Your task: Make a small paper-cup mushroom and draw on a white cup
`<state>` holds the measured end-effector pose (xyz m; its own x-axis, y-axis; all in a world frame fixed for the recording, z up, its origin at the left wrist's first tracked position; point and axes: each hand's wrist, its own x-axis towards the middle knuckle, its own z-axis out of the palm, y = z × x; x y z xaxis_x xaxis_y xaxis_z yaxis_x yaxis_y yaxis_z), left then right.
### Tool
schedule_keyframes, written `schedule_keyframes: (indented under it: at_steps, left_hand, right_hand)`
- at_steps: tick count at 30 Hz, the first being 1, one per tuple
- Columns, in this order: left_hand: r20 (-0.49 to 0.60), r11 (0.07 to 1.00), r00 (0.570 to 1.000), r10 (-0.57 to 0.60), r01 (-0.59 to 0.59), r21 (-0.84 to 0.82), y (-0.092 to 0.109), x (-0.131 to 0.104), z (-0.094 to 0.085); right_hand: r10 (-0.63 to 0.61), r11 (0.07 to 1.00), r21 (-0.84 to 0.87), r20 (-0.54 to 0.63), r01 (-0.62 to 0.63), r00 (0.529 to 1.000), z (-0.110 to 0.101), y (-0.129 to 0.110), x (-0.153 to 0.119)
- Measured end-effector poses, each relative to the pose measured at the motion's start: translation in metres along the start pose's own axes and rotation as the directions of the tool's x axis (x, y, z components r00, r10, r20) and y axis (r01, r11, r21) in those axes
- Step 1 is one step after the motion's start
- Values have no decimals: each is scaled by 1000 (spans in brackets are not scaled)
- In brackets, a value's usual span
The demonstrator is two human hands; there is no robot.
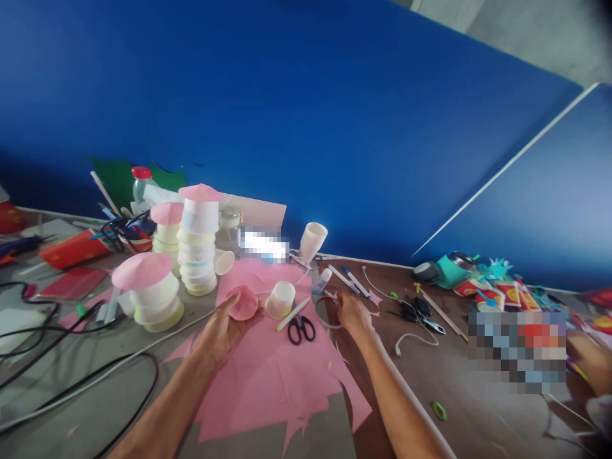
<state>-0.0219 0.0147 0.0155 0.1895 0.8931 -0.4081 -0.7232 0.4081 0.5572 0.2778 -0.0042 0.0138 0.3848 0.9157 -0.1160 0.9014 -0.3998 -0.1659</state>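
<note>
My left hand [224, 323] is closed on a small pink paper disc [243, 303], which looks slightly cone-shaped, above the pink paper sheet [268, 376]. To the right, my right hand [354, 315] grips the edge of a ring-shaped roll of tape [327, 312] at the sheet's right side. Between the hands stands a short white paper cup [281, 299] with a yellowish rim at its base. Beside it lie a white pen [292, 314] with a yellow tip and black-handled scissors [301, 329]. A small glue bottle [323, 280] stands behind the tape.
Stacked-cup towers with pink paper tops [197, 248] stand at left, near cables [143, 357]. A white cup [313, 240] stands by the blue partition [287, 115]. Pens [356, 282], pliers [430, 324] and red cups [490, 297] lie rightward. Another person's hand [590, 360] is at far right.
</note>
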Motion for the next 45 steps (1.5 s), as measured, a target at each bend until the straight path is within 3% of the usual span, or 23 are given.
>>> schedule_keyframes:
  at_steps: [10,20,32,41,43,45]
  left_hand:
    - [33,999,999,43,-44,22,0,-5,3]
    - [7,999,999,32,-32,13,0,-6,5]
    - [-9,1000,1000,13,-13,-2,0,-6,7]
    - [22,1000,999,24,-24,-2,-2,-2,1]
    - [22,1000,1000,8,-8,-7,-3,0,-1]
    - [33,1000,999,4,-4,-15,-3,0,-1]
  right_hand:
    - [-113,993,10,-96,114,989,15,4,0]
    - [-120,991,29,-169,127,978,22,8,3]
    - [-215,974,35,-160,223,963,24,-1,6]
    - [-171,968,133,-267,212,948,6,3,-2]
    - [-203,946,206,-229,251,952,-5,2,-6]
    - [-268,915,280,-115,290,956,-17,-4,-14]
